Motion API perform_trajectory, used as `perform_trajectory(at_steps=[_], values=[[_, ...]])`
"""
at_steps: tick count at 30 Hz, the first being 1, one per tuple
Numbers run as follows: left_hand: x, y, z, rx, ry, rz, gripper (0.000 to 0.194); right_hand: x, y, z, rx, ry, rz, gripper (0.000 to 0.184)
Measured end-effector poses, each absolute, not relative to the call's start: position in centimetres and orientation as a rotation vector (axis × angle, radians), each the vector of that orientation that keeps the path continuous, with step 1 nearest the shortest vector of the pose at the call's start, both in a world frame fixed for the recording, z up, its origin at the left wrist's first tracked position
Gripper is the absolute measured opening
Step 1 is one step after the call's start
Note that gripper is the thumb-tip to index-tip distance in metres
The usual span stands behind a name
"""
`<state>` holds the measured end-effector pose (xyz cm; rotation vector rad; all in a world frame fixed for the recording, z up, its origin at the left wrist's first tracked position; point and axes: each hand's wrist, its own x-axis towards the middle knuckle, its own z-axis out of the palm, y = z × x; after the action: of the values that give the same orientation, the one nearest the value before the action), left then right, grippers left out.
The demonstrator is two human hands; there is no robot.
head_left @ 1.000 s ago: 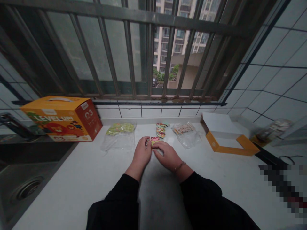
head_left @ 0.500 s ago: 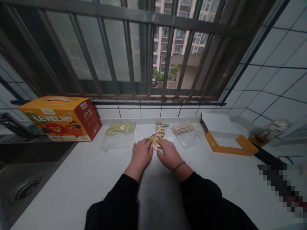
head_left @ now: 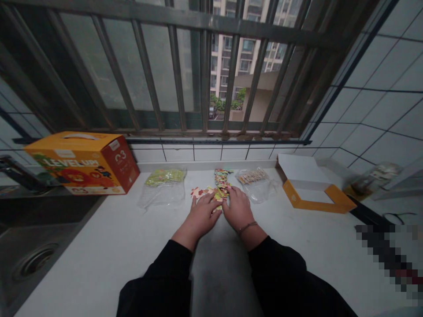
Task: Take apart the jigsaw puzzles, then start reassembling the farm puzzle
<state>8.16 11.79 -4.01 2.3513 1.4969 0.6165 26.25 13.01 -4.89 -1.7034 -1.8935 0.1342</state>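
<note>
Colourful jigsaw puzzle pieces (head_left: 218, 193) lie in a small loose heap on the white countertop, between and under my fingers. My left hand (head_left: 203, 214) rests palm-down over the near left side of the heap, its fingers stretched out and touching pieces. On the right, my right hand (head_left: 238, 208) lies against the heap with its fingers extended over the pieces; some fingertips are hidden. Behind the heap stands a stack of puzzle pieces (head_left: 222, 177) in a column. Reddish and pink pieces (head_left: 197, 192) show spread out beyond my left fingers.
A clear bag of green pieces (head_left: 165, 177) lies left, another bag of pieces (head_left: 254, 177) right. An orange box (head_left: 89, 163) stands beside the sink (head_left: 36, 259). An open orange-and-white box (head_left: 317, 198) sits right. A barred window (head_left: 178, 79) rises behind the counter.
More pieces now lie spread out to the left of the heap. My left hand has shifted slightly right and nearer; my right hand has moved slightly forward over the pieces.
</note>
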Motion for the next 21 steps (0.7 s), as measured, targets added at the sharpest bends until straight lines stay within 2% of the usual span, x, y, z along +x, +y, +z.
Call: perform_trajectory(at_steps=[5,9,12,17,21], values=[[7.9,12.2,-4.0,2.33,1.579,0.638,0.035,25.7,12.7,-4.4,-1.448,-2.154,0.303,0.046],[7.4,12.6,-4.5,2.243,1.877,0.683,0.032,25.7,12.2,-3.7,-1.556,-2.114,0.346,0.033],[7.2,12.8,-4.6,2.208,1.992,0.689,0.032,26.0,12.1,-3.4,-1.726,-1.983,0.271,0.033],[7.5,12.7,-4.1,2.309,1.734,0.74,0.033,26.1,12.1,-3.3,-1.887,-1.855,0.17,0.037],[8.0,12.3,-3.4,2.416,1.505,0.697,0.023,25.9,12.2,-3.2,-1.766,-1.969,0.206,0.035]])
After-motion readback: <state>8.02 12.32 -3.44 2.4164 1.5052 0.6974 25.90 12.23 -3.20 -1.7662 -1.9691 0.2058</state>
